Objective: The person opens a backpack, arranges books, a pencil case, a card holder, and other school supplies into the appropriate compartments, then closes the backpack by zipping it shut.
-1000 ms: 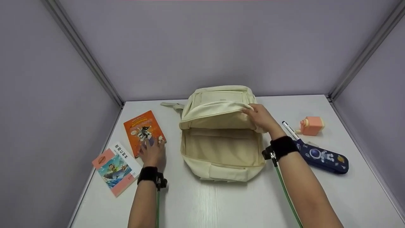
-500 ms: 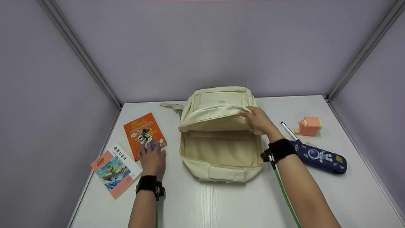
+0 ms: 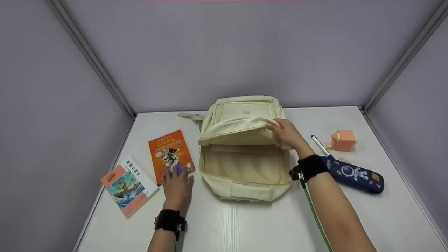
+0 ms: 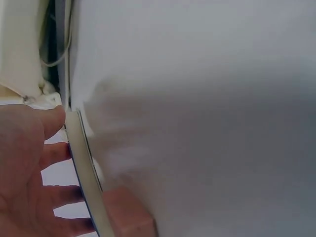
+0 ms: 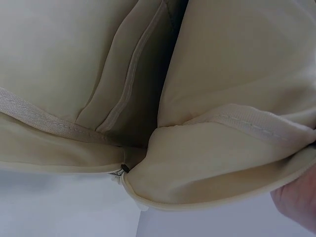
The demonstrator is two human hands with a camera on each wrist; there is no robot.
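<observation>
My left hand [image 3: 177,187] has its fingers on the lower part of an orange comic-style book [image 3: 171,150]. They look extended and spread over the cover, and the left wrist view shows the book's edge [image 4: 84,168] beside the fingertips. A cream backpack [image 3: 245,192] lies in the middle with its main compartment unzipped. My right hand [image 3: 287,133] grips the raised flap [image 3: 241,126] at its right edge, thumb on the inner side. The right wrist view looks into the beige lining [image 5: 232,54], with part of the right hand at the lower right.
A pink-and-white book [image 3: 127,189] lies at the far left, near the orange one. On the right are a navy space-print pencil case [image 3: 357,175], a white marker [image 3: 320,145] and a coral pencil sharpener [image 3: 344,140]. Walls enclose the white table [image 3: 224,227].
The orange book has slid rightward and slightly nearer under my left hand, towards the backpack. My right hand keeps the flap raised, almost unmoved.
</observation>
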